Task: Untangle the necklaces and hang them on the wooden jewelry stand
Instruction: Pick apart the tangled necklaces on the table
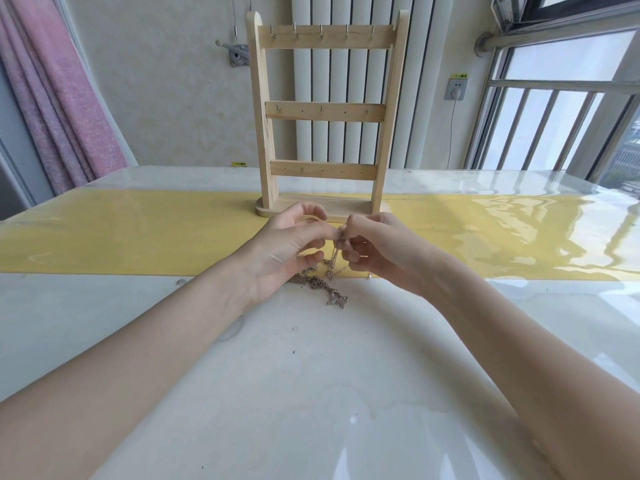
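Both forearms are reaching in over the glossy counter [311,393], and I am pinching one knot of the necklaces [322,284] between my left hand [291,244] and right hand [377,251], fingers clamped on thin silvery chain; the rest is trailing onto the counter. Untangling is underway; next I judge a gentle pull-apart, the wooden jewelry stand [325,112] standing bare.

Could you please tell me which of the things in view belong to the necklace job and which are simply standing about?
Part of the job:
- tangled necklaces, pinched at one point by left hand and right hand, the rest lying on the table
- wooden jewelry stand, nothing on its hooks

Just there:
- yellow runner
- pink curtain
- wall socket
- radiator
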`<state>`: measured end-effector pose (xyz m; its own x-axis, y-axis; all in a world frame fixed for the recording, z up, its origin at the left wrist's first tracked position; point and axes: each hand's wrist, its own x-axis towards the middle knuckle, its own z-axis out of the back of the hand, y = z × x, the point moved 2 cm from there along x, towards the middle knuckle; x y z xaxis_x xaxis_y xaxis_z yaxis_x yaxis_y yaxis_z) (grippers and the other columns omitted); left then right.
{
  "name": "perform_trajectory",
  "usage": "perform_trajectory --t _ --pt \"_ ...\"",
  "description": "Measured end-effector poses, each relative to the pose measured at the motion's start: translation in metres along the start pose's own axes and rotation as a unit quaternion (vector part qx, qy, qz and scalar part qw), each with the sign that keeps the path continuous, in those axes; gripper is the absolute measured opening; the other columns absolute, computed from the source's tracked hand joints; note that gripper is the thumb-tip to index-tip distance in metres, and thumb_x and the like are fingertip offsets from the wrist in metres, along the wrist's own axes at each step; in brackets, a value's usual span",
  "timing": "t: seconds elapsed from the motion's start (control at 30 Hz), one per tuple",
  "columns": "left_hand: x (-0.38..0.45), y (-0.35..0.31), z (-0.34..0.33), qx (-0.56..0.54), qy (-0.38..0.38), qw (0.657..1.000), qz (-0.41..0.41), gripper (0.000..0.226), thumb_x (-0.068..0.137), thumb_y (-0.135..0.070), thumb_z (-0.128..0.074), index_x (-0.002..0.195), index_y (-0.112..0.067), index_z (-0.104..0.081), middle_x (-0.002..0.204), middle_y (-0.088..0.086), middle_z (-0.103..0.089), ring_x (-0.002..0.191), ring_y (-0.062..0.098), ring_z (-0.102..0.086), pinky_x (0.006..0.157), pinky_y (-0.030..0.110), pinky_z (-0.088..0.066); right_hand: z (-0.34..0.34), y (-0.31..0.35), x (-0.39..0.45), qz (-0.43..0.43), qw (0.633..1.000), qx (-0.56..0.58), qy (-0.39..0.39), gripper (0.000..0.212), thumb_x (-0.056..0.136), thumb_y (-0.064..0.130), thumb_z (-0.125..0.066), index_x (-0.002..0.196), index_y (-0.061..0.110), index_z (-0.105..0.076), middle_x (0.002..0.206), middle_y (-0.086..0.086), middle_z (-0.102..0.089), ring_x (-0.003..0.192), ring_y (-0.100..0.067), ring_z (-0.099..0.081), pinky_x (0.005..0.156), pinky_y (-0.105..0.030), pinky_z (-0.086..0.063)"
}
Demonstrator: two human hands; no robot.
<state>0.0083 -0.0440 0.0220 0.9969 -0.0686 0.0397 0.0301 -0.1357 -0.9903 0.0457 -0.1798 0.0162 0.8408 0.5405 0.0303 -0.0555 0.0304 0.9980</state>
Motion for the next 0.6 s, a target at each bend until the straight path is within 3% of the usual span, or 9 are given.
perform_trajectory --t 0.1,0.3,0.4,0.5,0.6 --pt "0.0011 0.0016 0.0004 -0.01 -0.013 1.0 0.018 0.028 0.081 0.003 -0.061 0.078 -0.022 -0.049 0.069 -0.002 -0.051 0.062 0.009 -0.042 0.049 0.015 -0.041 -0.0005 -0.002 0.0005 -0.004 1.0 -0.011 -0.002 0.021 0.086 0.002 -0.046 0.067 0.01 -0.044 0.062 -0.002 -0.042 0.053 -0.013 -0.034 0.048 -0.02 -0.031" --pt "0.0015 0.0039 0.0021 0.157 -0.062 0.985 -0.03 0.028 0.079 -0.002 -0.067 0.082 -0.02 -0.046 0.072 0.0 -0.058 0.065 0.017 -0.047 0.062 0.023 -0.04 -0.0044 -0.0067 -0.0001 0.022 0.997 -0.041 -0.06 0.03 0.085 -0.001 -0.049 0.057 0.009 -0.045 0.059 -0.004 -0.038 0.055 -0.015 -0.033 0.049 -0.022 -0.028" --pt "0.0021 0.008 -0.0013 0.124 -0.066 0.99 -0.012 0.027 0.08 0.0 -0.064 0.083 -0.019 -0.045 0.079 0.006 -0.061 0.064 0.017 -0.046 0.06 0.023 -0.041 -0.0068 -0.0067 -0.0006 0.047 0.995 -0.052 -0.076 0.026 0.081 0.0 -0.052 0.058 0.01 -0.046 0.06 -0.006 -0.038 0.056 -0.017 -0.032 0.049 -0.023 -0.028" --pt "0.0024 0.0098 -0.0024 0.08 -0.053 0.995 -0.002 0.024 0.081 0.004 -0.06 0.084 -0.018 -0.049 0.065 -0.003 -0.059 0.055 0.01 -0.043 0.055 0.02 -0.041 -0.0063 -0.0061 -0.001 0.046 0.994 -0.062 -0.073 0.027 0.084 -0.001 -0.05 0.059 0.009 -0.046 0.064 -0.01 -0.041 0.056 -0.017 -0.032 0.048 -0.022 -0.027" --pt "0.002 0.009 0.0008 0.133 -0.056 0.989 -0.019 0.018 0.084 0.001 -0.06 0.081 -0.016 -0.058 0.064 -0.005 -0.059 0.062 0.011 -0.049 0.054 0.016 -0.044 -0.005 -0.0038 -0.0027 0.036 0.99 -0.116 -0.073 0.027 0.085 0.001 -0.052 0.059 0.008 -0.05 0.061 -0.009 -0.042 0.052 -0.016 -0.032 0.047 -0.021 -0.027"
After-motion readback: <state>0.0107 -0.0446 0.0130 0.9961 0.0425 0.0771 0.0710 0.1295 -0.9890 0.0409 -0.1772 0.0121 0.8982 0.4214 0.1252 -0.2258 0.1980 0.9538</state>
